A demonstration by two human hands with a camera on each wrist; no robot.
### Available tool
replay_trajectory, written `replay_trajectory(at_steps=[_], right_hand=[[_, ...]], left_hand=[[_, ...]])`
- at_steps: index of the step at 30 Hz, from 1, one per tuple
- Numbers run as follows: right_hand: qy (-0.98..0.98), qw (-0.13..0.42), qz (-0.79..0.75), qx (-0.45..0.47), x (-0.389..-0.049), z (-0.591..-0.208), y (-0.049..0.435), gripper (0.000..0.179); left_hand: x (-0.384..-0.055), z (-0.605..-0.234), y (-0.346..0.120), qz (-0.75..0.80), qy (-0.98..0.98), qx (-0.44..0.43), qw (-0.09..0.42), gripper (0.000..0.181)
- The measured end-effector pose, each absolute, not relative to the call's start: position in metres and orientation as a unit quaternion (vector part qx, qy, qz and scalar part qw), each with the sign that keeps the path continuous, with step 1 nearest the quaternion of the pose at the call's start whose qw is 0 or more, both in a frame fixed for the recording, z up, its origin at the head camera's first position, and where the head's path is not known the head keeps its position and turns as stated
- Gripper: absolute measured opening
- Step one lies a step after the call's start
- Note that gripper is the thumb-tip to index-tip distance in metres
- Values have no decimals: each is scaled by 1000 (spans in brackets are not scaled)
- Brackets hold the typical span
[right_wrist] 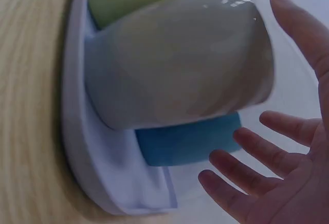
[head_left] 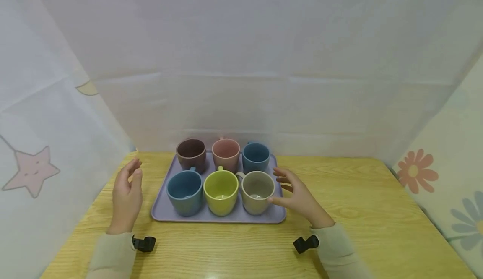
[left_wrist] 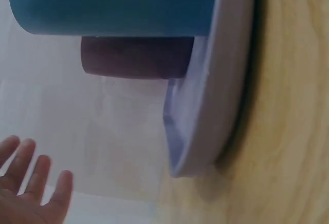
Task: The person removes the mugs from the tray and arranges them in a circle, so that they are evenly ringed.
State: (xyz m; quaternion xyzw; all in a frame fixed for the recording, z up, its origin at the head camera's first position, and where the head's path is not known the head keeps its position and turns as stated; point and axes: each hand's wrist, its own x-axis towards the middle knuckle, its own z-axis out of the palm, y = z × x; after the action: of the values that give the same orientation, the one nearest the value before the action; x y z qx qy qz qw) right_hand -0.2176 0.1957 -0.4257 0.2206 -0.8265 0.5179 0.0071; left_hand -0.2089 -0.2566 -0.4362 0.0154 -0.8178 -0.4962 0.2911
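Observation:
A lilac tray holds two rows of upright mugs. In front stand a blue mug, a yellow-green mug and a grey-beige mug. Behind them are a dark brown mug, a pink mug and a smaller-looking blue mug. My right hand is beside the grey-beige mug, fingers spread and thumb near its rim; the right wrist view shows a gap between them. Left of the tray, my left hand is raised with nothing in it, fingers loosely extended.
The tray rests on a wood-grain table, with bare tabletop to its right and in front. A white cloth hangs behind the table. Printed cloths with a pink star and a red flower flank it.

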Motion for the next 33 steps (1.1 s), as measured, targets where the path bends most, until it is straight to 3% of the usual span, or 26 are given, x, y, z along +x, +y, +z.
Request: replay_trajectory(at_steps=[10, 14, 23, 33], right_hand=[[-799, 3, 557, 228, -208, -428, 164, 92], [-791, -5, 573, 214, -203, -419, 157, 93], [-786, 4, 577, 224, -204, -420, 154, 88], [-797, 26, 556, 234, -203, -421, 155, 86]], left_hand=[[-213, -451, -263, -549, -830, 5, 99, 63], [-216, -455, -265, -581, -812, 22, 48, 66], [-220, -465, -269, -593, -805, 21, -9, 76], [-219, -476, -273, -612, -790, -13, -31, 63]])
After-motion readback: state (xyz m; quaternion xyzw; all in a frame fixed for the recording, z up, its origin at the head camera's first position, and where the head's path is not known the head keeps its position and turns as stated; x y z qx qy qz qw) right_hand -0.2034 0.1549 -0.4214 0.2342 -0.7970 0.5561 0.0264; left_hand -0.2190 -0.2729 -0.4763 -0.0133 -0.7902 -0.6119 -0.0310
